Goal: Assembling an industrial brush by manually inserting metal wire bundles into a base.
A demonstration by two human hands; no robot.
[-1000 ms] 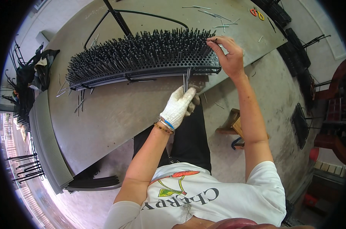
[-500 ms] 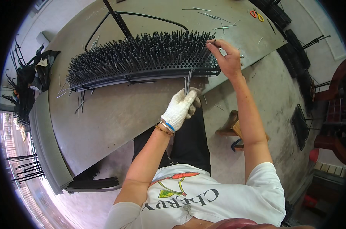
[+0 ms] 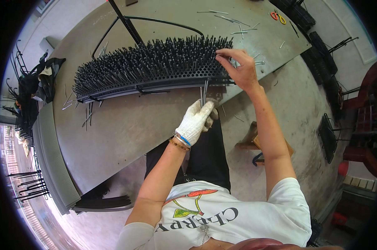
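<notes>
A long, curved black perforated rack (image 3: pixel 140 87) lies across the table, packed with upright dark, thin rods (image 3: pixel 155 54). My left hand (image 3: pixel 196 118), in a white knit glove, is closed round several thin grey metal rods (image 3: pixel 204 91) that point up in front of the rack's near edge. At the right end of the rack is my bare right hand (image 3: pixel 241 68). Its thumb and forefinger are drawn close together above the rod tips; whatever is between them, if anything, is too small to make out.
Loose metal rods (image 3: pixel 230 19) and scissors (image 3: pixel 278 17) with red and yellow handles lie on the grey table (image 3: pixel 113 125). A black metal frame (image 3: pixel 128 25) rises behind the rack. Below the table's right edge stands a wooden stool (image 3: pixel 255 143). Black racks (image 3: pixel 321 54) line the right side.
My right hand has moved a little left and down along the right end of the rack. The left hand stays nearly in place with its rods.
</notes>
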